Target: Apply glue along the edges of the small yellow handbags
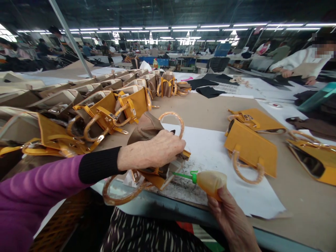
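My left hand is closed on a mustard-yellow handbag with a brown lining and tan wrapped handles, holding it down on a white sheet of paper. My right hand grips a yellowish glue bottle. Its green nozzle points left at the bag's lower edge, close to it or just touching.
A long row of similar yellow bags fills the table's left side. More bags lie at the right. Black fabric pieces lie farther back. Another person in white works at the far right; others work in the background.
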Motion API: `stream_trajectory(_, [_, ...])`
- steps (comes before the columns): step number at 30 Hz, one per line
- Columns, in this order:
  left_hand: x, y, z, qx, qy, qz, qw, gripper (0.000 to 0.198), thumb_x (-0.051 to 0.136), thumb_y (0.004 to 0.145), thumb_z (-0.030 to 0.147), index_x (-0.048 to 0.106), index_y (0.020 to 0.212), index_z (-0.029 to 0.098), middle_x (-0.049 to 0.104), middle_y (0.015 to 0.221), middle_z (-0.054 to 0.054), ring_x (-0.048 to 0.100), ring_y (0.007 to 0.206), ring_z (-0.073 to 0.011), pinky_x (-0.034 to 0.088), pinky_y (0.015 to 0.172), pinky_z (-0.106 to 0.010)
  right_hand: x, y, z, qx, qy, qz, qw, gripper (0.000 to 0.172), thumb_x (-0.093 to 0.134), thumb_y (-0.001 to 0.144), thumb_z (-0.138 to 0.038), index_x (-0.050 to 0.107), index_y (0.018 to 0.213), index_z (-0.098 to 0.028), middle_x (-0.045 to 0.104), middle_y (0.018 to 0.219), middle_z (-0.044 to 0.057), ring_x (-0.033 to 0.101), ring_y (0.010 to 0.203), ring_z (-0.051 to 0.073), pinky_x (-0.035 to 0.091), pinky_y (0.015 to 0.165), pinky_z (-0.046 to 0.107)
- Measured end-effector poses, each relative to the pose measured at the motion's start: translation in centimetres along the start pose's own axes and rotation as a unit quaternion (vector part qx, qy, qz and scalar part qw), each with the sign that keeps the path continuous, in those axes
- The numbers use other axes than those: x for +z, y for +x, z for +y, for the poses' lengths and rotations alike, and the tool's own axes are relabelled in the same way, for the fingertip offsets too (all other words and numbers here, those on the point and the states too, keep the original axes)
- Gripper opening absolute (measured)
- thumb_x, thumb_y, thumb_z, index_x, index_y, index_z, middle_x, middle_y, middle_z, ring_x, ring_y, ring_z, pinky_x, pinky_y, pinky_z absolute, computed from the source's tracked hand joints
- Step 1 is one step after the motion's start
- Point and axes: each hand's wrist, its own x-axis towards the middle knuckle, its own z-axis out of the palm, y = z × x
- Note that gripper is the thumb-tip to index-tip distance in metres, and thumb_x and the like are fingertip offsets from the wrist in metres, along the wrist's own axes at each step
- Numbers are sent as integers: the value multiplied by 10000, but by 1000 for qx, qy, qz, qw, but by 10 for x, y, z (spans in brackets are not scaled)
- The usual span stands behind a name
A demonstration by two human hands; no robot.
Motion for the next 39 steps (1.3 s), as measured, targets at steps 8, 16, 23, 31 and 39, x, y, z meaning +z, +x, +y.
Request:
stream_trajectory(8, [-2, -2, 1, 4, 4, 8, 1000, 76, 514, 845, 159, 562, 887, 117, 620, 832, -88, 589, 788, -231, 406, 663, -332, -7, -10, 10, -1, 0, 2, 1000, 413, 883, 530, -262, 617, 841, -208, 513, 598, -51, 387, 420, 52, 350, 304, 118])
stream_trajectory(16, [-2, 0, 0, 2, 11, 2, 1000, 79, 516, 839, 170, 556, 888, 123, 624, 838, -82, 583, 782, -221, 405, 657, -319, -1, -24, 11, -4, -47, -14, 999, 337, 845, 585, -382, 628, 793, -232, 587, 697, 0, 413, 447, 74, 432, 363, 173])
stream_trajectory(23, [15, 1, -7, 24, 31, 48, 998, 60, 519, 829, 180, 533, 872, 141, 609, 788, -56, 579, 725, -212, 370, 595, -311, 18, -43, 7, 91, -18, -16, 996, 448, 902, 438, -430, 577, 645, -202, 464, 505, -38, 290, 377, 31, 337, 311, 157])
stream_trajectory(31, [7, 1, -4, 8, 29, 26, 999, 69, 534, 826, 181, 550, 869, 130, 620, 802, -70, 598, 761, -220, 379, 611, -315, 9, -46, 6, 111, 2, 28, 993, 453, 914, 418, -415, 588, 650, -202, 427, 462, -48, 306, 391, 46, 385, 345, 178])
stream_trajectory(39, [13, 1, -6, 29, 28, 65, 997, 87, 559, 820, 189, 539, 879, 129, 621, 817, -60, 596, 750, -209, 378, 607, -311, 17, -43, 10, 130, 114, 63, 983, 472, 937, 393, -218, 560, 673, -170, 423, 511, -76, 347, 400, 15, 325, 340, 105])
